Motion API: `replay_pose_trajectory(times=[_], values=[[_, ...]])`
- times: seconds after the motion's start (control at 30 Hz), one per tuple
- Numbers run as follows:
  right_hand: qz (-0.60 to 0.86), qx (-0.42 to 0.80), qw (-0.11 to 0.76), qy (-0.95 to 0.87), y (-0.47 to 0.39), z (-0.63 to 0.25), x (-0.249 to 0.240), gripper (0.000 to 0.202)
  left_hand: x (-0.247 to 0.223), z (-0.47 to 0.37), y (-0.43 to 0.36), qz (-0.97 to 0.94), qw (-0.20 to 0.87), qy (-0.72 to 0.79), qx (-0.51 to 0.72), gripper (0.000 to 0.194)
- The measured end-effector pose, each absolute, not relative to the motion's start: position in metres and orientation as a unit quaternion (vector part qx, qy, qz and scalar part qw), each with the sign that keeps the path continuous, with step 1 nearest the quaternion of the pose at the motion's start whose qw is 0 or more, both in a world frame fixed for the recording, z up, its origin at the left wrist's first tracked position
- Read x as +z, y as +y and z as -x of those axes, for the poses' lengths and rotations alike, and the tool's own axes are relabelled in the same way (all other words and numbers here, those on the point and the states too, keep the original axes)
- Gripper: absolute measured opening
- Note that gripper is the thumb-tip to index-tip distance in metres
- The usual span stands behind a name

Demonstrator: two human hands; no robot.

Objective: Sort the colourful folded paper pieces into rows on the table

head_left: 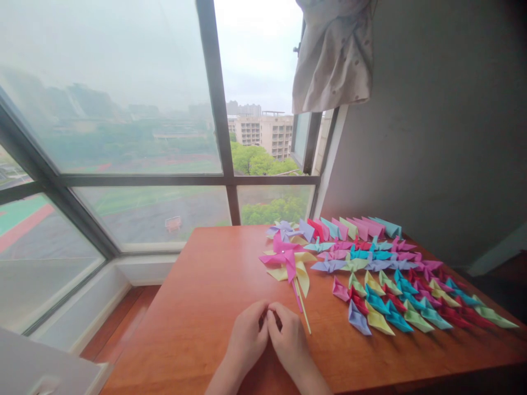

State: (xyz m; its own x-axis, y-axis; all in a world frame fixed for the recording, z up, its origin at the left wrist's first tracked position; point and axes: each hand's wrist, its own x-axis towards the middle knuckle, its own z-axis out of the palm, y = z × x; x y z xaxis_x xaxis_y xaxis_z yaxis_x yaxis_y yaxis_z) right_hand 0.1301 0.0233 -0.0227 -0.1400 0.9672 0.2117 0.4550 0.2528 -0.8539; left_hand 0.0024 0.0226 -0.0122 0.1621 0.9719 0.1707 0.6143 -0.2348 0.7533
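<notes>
Near the front of the table, my left hand (pixel 248 332) and my right hand (pixel 289 336) rest side by side, their fingertips touching. The fingers of both are curled in, and nothing shows in either hand. Just beyond them lies a pink paper pinwheel (pixel 289 258) on a stick, overlapping a pale yellow pinwheel (pixel 303 276) whose stick reaches down beside my right hand. A lilac paper pinwheel (pixel 283 229) is behind these. To the right stand several rows of folded paper: boats (pixel 377 320) in front, cranes (pixel 356 264) in the middle, and upright folded pieces (pixel 358 229) at the back.
The reddish-brown wooden table (pixel 206 280) ends at a large window (pixel 140 137) with dark frames. A knotted curtain (pixel 333 60) hangs at the upper right beside a grey wall (pixel 411 126). Wooden floor (pixel 119 323) shows to the left of the table.
</notes>
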Motion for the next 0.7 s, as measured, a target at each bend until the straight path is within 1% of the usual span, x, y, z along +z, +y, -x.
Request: replay_pose_trajectory(times=[0.7], values=[[0.514, 0.303, 0.415, -0.687, 0.0239, -0.1296, -0.0252, 0.024, -0.0114, -0.0032, 0.0234, -0.714, 0.267, 0.556, 0.332, 0.017]])
